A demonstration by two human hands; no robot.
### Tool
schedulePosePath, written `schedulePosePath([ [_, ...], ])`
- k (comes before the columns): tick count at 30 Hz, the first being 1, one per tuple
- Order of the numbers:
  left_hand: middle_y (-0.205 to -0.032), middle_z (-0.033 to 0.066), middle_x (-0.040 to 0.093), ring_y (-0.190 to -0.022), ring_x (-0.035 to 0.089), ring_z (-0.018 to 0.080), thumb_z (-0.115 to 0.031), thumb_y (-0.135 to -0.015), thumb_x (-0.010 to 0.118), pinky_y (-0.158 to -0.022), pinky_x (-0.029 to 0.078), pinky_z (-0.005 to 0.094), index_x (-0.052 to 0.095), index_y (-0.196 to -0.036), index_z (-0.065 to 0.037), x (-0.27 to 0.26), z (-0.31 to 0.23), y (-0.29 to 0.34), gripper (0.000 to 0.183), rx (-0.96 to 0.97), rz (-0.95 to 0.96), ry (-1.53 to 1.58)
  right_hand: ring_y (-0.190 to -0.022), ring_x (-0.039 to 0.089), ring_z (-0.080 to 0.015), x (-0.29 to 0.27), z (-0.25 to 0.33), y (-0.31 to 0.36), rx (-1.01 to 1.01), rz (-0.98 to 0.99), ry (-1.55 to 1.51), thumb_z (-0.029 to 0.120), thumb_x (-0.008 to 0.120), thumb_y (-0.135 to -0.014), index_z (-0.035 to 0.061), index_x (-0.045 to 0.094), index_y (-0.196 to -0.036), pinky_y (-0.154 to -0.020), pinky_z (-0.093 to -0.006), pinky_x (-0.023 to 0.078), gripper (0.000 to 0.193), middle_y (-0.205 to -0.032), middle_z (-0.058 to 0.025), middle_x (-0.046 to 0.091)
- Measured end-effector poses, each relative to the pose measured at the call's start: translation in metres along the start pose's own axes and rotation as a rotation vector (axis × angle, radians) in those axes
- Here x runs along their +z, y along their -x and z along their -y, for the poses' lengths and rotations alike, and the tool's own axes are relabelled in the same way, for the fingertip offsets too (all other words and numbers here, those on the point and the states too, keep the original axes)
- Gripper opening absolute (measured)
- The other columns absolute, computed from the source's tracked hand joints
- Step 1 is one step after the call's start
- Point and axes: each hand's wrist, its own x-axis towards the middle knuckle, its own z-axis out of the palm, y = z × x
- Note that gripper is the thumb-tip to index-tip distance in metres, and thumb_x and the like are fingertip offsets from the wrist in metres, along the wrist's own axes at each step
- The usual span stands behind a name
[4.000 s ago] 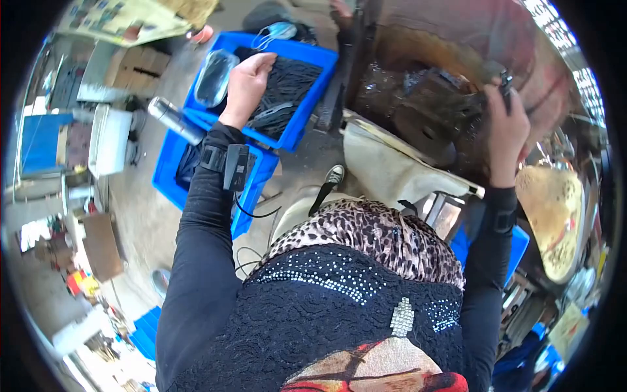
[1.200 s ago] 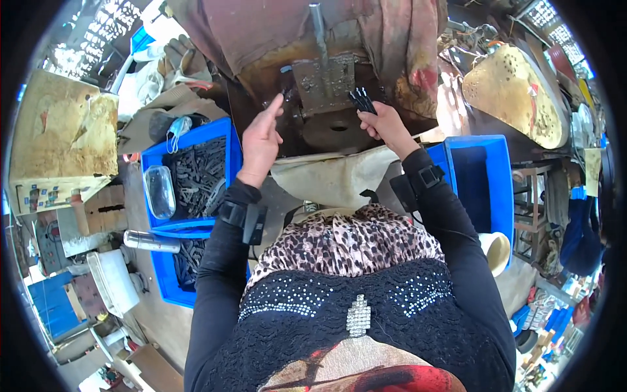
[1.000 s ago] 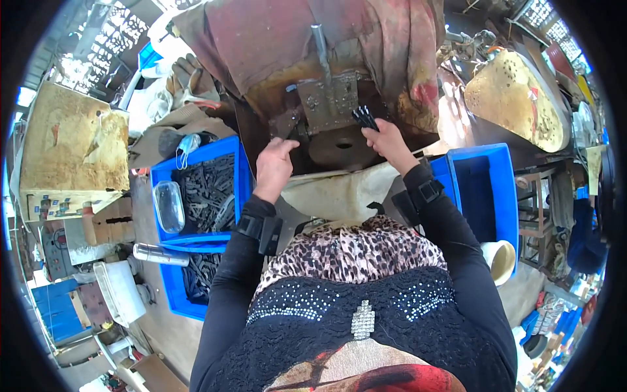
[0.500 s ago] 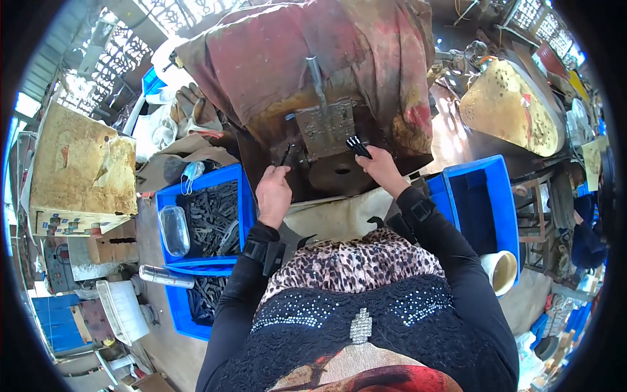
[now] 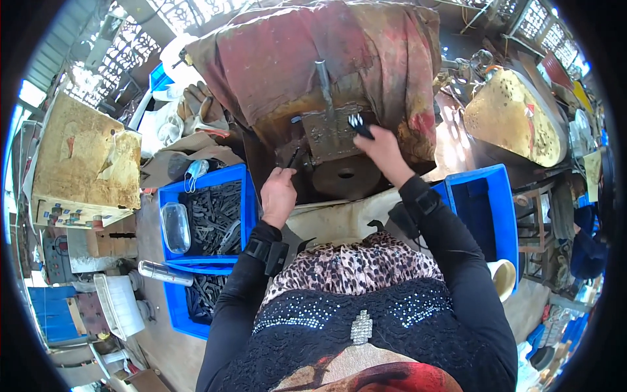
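Observation:
My left hand is closed around one thin dark strip, which points up toward the machine. In my right hand is a small bundle of dark strips, their bright ends fanned out. That hand is over the right side of a wet metal plate in the machine's opening. Below the plate lies a round dark disc with a hole in its middle. A metal pipe comes down above the plate. Stained red-brown cloth drapes over the machine.
At my left, a blue crate holds many dark strips and a clear plastic box. Another blue crate stands at my right, beside a cream-coloured tube. Gloves lie behind the left crate, near a worn yellowish box.
My right hand has moved up and slightly right with the bundle, toward the plate. My left hand has shifted slightly right, still with its strip. The whole view has shifted a little.

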Motion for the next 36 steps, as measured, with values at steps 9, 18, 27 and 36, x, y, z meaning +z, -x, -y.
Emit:
schedulePosePath([
  [9, -0.084, 0.0143, 0.061, -0.079, 0.062, 0.036, 0.0, -0.08, 0.055, -0.068, 0.051, 0.0446, 0.068, -0.091, -0.007, 0.005, 0.005, 0.004, 0.018, 0.012, -0.053, -0.009, -0.087, 0.065, -0.0377, -0.015, 0.126, -0.1, -0.294, -0.219, 0.32, 0.04, 0.07, -0.083, 0.0026, 0.067, -0.095, -0.074, -0.0444, 0.048, 0.039, -0.086, -0.0214, 0.066],
  [18, -0.084, 0.0145, 0.061, -0.08, 0.062, 0.0363, -0.001, -0.081, 0.056, -0.068, 0.051, 0.0449, 0.069, -0.091, -0.007, 0.004, 0.001, 0.003, 0.017, -0.009, -0.045, 0.044, -0.09, 0.065, -0.0375, 0.004, 0.145, -0.115, -0.309, -0.172, 0.478, 0.045, 0.065, -0.087, 0.0092, 0.069, -0.101, -0.078, -0.0483, 0.051, 0.039, -0.09, -0.0165, 0.069],
  [27, -0.085, 0.0145, 0.061, -0.08, 0.063, 0.0361, -0.001, -0.082, 0.056, -0.07, 0.052, 0.0445, 0.069, -0.092, -0.007, 0.004, -0.005, -0.002, 0.018, -0.012, 0.008, 0.051, -0.087, 0.066, -0.0363, 0.009, 0.137, -0.132, -0.36, -0.166, 0.6, 0.046, 0.065, -0.087, 0.0113, 0.07, -0.099, -0.075, -0.0478, 0.051, 0.037, -0.087, -0.0156, 0.069],
  [36, -0.086, 0.0149, 0.061, -0.082, 0.062, 0.037, 0.002, -0.082, 0.055, -0.072, 0.051, 0.0439, 0.068, -0.094, -0.006, 0.001, -0.007, -0.006, 0.019, -0.033, 0.073, 0.07, -0.083, 0.067, -0.0353, 0.007, 0.142, -0.129, -0.417, -0.168, 0.624, 0.039, 0.064, -0.089, 0.0057, 0.068, -0.094, -0.073, -0.0465, 0.053, 0.034, -0.084, -0.0146, 0.069],
])
